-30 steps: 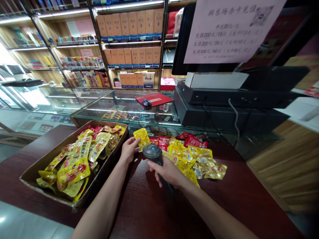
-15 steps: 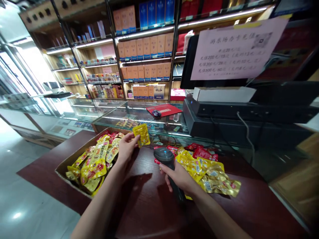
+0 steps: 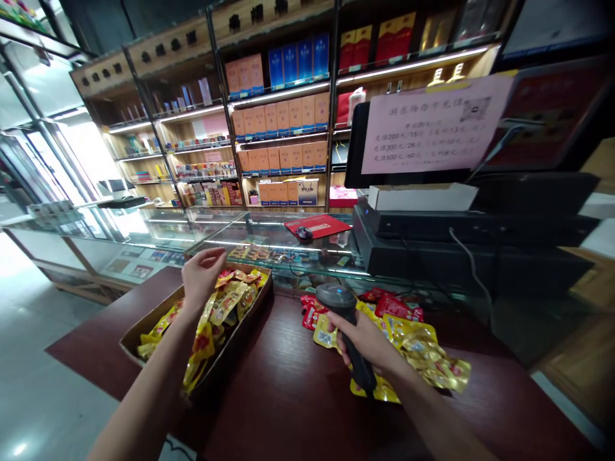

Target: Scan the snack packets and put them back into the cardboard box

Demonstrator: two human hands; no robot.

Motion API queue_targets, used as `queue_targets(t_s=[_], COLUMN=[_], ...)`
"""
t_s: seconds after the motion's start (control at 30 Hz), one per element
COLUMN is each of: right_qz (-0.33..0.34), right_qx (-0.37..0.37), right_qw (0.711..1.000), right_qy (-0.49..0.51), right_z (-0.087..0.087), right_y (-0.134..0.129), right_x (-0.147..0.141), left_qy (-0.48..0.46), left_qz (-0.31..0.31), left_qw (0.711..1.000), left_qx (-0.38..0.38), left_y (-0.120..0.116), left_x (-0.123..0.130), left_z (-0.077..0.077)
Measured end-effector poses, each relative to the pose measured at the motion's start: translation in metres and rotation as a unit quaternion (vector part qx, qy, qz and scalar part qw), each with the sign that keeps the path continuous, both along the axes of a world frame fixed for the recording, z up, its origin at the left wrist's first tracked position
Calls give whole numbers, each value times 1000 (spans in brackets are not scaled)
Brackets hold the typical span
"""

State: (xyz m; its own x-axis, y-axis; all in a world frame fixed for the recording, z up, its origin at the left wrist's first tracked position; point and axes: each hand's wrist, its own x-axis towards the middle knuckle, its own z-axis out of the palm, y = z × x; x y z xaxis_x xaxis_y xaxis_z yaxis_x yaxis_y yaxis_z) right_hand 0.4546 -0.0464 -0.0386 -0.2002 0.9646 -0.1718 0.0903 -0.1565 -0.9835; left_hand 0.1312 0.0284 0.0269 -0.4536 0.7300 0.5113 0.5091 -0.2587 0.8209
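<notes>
So, the left hand (image 3: pixel 202 278) hovers with fingers (image 3: pixel 214 257) open above a cardboard tray (image 3: pixel 244 323) of snack packets (image 3: pixel 225 304) — the right hand (image 3: pixel 360 339) grips a barcode scanner (image 3: pixel 336 296), fingers closed round it

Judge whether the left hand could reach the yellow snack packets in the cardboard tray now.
Probably yes: the left hand is open and empty just above the cardboard tray, nothing visible between it and the yellow snack packets.

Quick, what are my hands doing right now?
Left hand: open, holding nothing.
Right hand: closed, holding a barcode scanner.
</notes>
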Motion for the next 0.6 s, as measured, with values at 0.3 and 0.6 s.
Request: queue_targets(t_s=[0.3,0.6], right_qz=[-17,-38], right_qx=[27,10], right_qw=[999,998], right_qy=[28,47], right_z=[7,10], right_y=[3,6], right_x=[14,20], left_qy=[98,376], left_qz=[-257,-424], left_qw=[961,822], left_qx=[-33,-62], left_y=[-1,3], left_x=[120,185], left_z=[-77,-143])
